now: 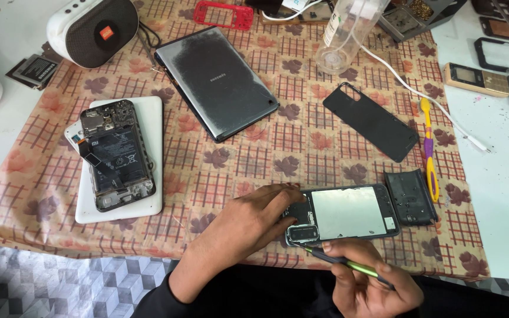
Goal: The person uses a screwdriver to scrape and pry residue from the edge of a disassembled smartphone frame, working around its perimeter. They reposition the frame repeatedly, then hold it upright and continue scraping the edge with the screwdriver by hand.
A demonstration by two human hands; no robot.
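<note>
An opened phone (349, 213), its back removed and a pale metal plate exposed, is seen lying flat near the front edge of the bench (502, 194), on a checked cloth with leaf prints (237, 165); its camera end is steadied by the left hand (251, 227), whose fingers (287, 197) are curled loosely together and pressed onto the phone's left end. A thin green-handled tool (349, 265) is pinched between the thumb and fingers of the right hand (372, 282), just below the phone; the dark tip is pointed at the camera block at the phone's lower left corner, though whether it touches cannot be told.

Just beside the phone's right end a small black inner cover (412, 197) is laid; farther back a flat black back panel (371, 121) is placed at a slant, with a yellow and purple toothbrush (429, 147) next to it. A dark tablet (216, 82) is seen face down toward the middle of the cloth; to the left, a second opened phone (116, 154) with its battery showing is rested on a white slab (148, 206). At the far edge a white and grey speaker (92, 29), a red phone frame (224, 15) and a clear plastic bottle (343, 38) are found.
</note>
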